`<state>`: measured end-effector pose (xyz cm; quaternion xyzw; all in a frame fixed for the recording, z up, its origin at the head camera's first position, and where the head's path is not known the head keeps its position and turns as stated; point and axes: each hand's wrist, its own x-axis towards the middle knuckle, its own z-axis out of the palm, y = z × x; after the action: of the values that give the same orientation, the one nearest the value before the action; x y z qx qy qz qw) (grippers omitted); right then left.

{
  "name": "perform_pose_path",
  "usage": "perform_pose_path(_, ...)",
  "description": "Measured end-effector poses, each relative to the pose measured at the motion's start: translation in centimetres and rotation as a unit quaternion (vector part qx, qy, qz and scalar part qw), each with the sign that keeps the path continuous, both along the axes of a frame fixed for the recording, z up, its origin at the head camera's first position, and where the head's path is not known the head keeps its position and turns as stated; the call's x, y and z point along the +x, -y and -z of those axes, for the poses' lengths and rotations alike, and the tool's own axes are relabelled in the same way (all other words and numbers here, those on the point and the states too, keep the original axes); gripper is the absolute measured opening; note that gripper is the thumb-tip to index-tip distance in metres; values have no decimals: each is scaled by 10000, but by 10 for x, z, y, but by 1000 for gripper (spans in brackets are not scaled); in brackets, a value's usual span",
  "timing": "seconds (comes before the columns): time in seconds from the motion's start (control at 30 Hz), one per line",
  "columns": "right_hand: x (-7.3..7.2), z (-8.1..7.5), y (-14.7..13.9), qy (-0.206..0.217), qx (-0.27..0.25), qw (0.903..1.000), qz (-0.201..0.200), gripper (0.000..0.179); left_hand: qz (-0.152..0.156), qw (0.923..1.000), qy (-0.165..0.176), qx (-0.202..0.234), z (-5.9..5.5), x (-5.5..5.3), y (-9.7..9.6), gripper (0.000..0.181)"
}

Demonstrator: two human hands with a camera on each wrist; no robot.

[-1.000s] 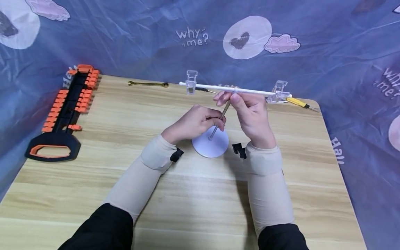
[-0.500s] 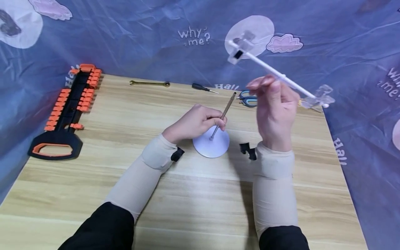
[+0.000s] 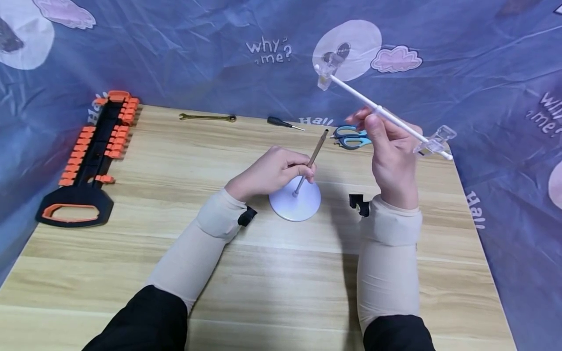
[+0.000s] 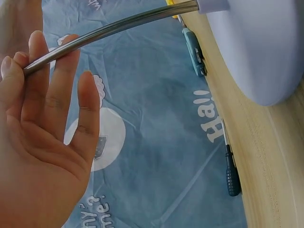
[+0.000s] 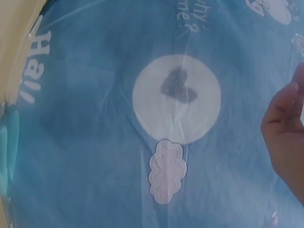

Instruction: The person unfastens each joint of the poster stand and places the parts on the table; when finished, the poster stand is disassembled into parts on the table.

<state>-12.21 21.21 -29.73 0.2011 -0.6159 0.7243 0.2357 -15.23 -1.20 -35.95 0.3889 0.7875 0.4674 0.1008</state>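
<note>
My left hand point(image 3: 283, 171) pinches a thin metal pole point(image 3: 319, 146) between thumb and fingers. The pole rises, leaning right, from a round white base point(image 3: 291, 209) on the table, and its dark upper end is bare. In the left wrist view the metal pole point(image 4: 128, 24) runs from the white base point(image 4: 266, 57) to the fingertips. My right hand point(image 3: 395, 156) holds a white rod point(image 3: 357, 93) near its middle, up in the air and slanting down to the right. A clear plastic clip point(image 3: 327, 73) sits near its upper end, another clear clip point(image 3: 434, 141) near its lower end.
Along the table's back edge lie a wrench point(image 3: 207, 117), a black screwdriver point(image 3: 283, 123) and blue-handled scissors point(image 3: 350, 137). At the left is a black rack with orange clips point(image 3: 94, 151). A patterned blue sheet point(image 3: 197, 58) hangs behind the table.
My right hand has lifted the white rod off the pole's top and moved it up and right, tilting it. The left hand stays on the pole; the scissors have come into view.
</note>
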Motion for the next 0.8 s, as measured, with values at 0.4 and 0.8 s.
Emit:
perform_pose_path(0.4,2,-8,-31,-48,-1110,9936,211,21,-25,10000,49,-50,-1,0,-1,20)
perform_pose_path(0.8,33,-29,-79,-299,-2646,9571,1144,15,12,9999,145,1,-2,0,0,21)
